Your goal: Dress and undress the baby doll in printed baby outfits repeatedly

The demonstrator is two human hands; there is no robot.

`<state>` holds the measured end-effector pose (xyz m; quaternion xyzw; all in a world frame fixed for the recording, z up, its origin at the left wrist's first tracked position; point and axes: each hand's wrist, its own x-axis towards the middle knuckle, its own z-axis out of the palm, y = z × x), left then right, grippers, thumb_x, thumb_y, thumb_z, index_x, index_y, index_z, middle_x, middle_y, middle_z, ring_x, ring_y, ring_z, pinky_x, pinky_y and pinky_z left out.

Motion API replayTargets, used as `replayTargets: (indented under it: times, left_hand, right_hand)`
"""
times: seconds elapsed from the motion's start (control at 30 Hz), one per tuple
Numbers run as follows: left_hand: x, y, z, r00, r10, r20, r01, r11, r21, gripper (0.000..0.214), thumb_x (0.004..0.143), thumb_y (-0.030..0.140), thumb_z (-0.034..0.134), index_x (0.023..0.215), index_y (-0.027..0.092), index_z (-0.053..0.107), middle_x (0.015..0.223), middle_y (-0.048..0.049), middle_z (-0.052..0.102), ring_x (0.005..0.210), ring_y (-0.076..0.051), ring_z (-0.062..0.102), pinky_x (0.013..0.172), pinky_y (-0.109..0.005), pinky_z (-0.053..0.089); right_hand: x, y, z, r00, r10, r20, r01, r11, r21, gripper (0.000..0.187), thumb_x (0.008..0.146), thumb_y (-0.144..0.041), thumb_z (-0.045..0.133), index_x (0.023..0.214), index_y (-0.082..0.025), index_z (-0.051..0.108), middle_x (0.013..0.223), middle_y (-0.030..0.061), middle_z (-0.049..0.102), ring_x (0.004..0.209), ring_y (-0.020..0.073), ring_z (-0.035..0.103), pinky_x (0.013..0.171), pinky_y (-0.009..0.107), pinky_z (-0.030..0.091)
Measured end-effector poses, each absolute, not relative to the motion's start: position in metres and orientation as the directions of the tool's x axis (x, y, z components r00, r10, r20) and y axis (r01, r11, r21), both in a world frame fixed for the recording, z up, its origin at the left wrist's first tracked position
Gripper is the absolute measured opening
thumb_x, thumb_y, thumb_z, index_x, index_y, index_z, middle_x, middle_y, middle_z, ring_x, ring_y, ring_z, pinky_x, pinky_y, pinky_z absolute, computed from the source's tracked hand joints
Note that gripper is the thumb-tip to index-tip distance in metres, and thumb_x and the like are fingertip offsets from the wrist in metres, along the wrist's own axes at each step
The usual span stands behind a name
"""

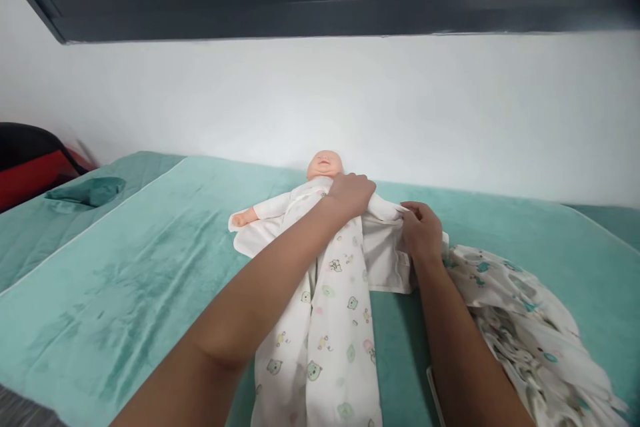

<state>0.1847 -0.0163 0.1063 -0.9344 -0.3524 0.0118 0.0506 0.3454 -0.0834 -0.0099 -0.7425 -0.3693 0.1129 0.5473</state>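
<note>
A baby doll (325, 165) lies on its back on the bed, head toward the wall. It wears printed white baby pants (340, 320) with small animal and leaf figures. A white baby shirt (385, 260) is spread under and around its upper body, with one sleeve over the arm at the left. My left hand (353, 193) is closed at the doll's shoulder on the right, its fingertips partly hidden. With bent fingers, my right hand (423, 230) pinches the end of the shirt's right-side sleeve. The doll's arm on that side is hidden.
Printed white baby cloths (530, 320) lie heaped at the right, beside my right forearm. A green velvety bedspread (150, 267) covers the bed. Far left are a red and black bag (35, 163) and a small green cloth piece (87, 191). A white wall (250, 93) stands behind.
</note>
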Motion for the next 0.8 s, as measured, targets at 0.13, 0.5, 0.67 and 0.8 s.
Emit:
replayTargets:
  times: [0.13,0.5,0.67,0.8]
  left_hand:
    - [0.171,-0.018,0.12,0.741,0.669,0.054,0.67,-0.732,-0.123,0.028,0.083,0.005,0.048,0.103,0.016,0.066,0.105,-0.0104,0.068,0.096,-0.025,0.065,0.073,-0.033,0.045]
    - [0.155,-0.022,0.124,0.7,0.695,0.165,0.708,-0.705,-0.036,0.021,0.086,0.01,0.049,0.1,0.017,0.063,0.101,-0.0089,0.066,0.086,-0.023,0.063,0.067,-0.032,0.042]
    - [0.167,-0.025,0.108,0.709,0.686,0.165,0.7,-0.713,-0.044,0.021,0.088,0.012,0.05,0.104,0.016,0.062,0.106,-0.0102,0.066,0.096,-0.026,0.064,0.073,-0.035,0.045]
    - [0.158,-0.035,0.088,0.698,0.7,0.148,0.688,-0.714,0.132,0.021,0.094,0.024,0.049,0.108,0.019,0.064,0.109,-0.0074,0.068,0.103,-0.025,0.063,0.085,-0.037,0.047]
  right_hand:
    - [0.356,-0.081,-0.016,0.816,0.558,0.154,0.229,-0.068,-0.971,0.032,0.062,-0.025,0.051,0.085,-0.02,0.073,0.082,0.0052,0.073,0.07,0.0203,0.063,0.059,0.03,0.046]
    - [0.369,-0.079,-0.029,0.797,0.603,0.035,-0.088,0.173,-0.981,0.03,0.051,-0.018,0.054,0.081,-0.021,0.059,0.093,0.0061,0.07,0.079,0.0217,0.069,0.048,0.026,0.048]
    - [0.377,-0.08,-0.025,0.802,0.594,0.068,-0.129,0.282,-0.951,0.033,0.061,-0.026,0.058,0.094,-0.026,0.052,0.105,0.0042,0.066,0.097,0.0208,0.068,0.064,0.03,0.054]
    - [0.36,-0.085,-0.009,0.85,0.473,0.232,0.123,0.251,-0.96,0.027,0.076,-0.032,0.053,0.102,-0.024,0.054,0.118,0.0067,0.063,0.113,0.022,0.061,0.091,0.04,0.051]
